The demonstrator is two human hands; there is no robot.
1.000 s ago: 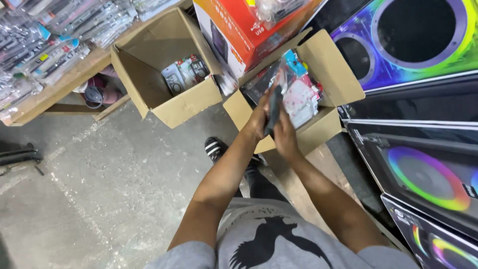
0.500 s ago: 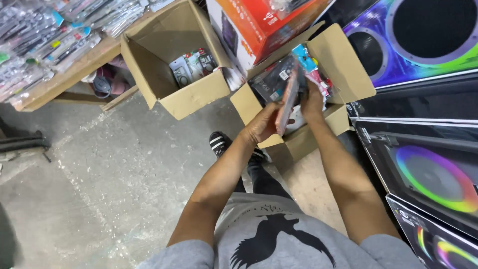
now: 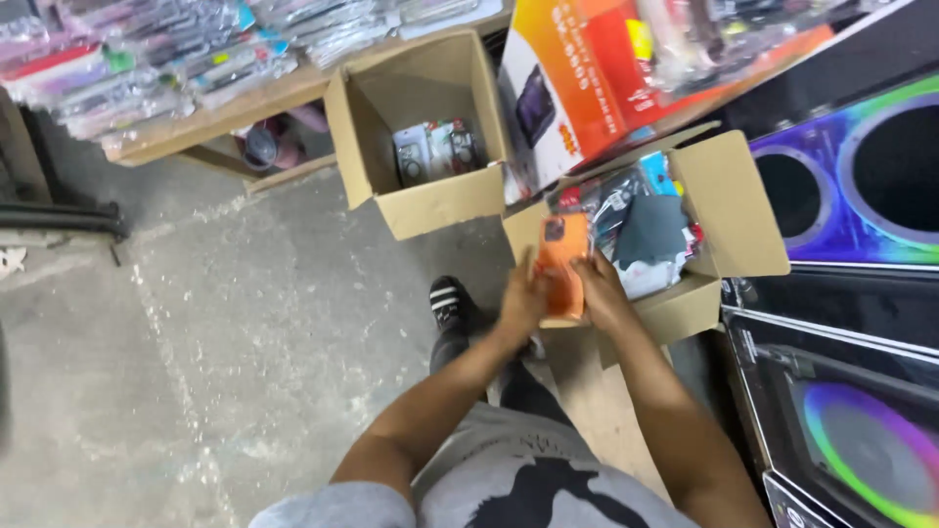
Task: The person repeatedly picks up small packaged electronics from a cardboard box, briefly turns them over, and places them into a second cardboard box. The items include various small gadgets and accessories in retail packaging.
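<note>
Over the near cardboard box (image 3: 729, 210), full of packaged goods: one orange phone case (image 3: 561, 262), upright, grasped on both sides, left hand (image 3: 523, 298) and right hand (image 3: 599, 293). Second open box (image 3: 430, 200) stands just beside, on concrete floor (image 3: 225, 342).

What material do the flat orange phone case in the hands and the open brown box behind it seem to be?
Flat orange phone case: probably matte plastic or silicone; even colour, no glare. Open brown box: plain corrugated cardboard, dull, with folded flaps.
</note>
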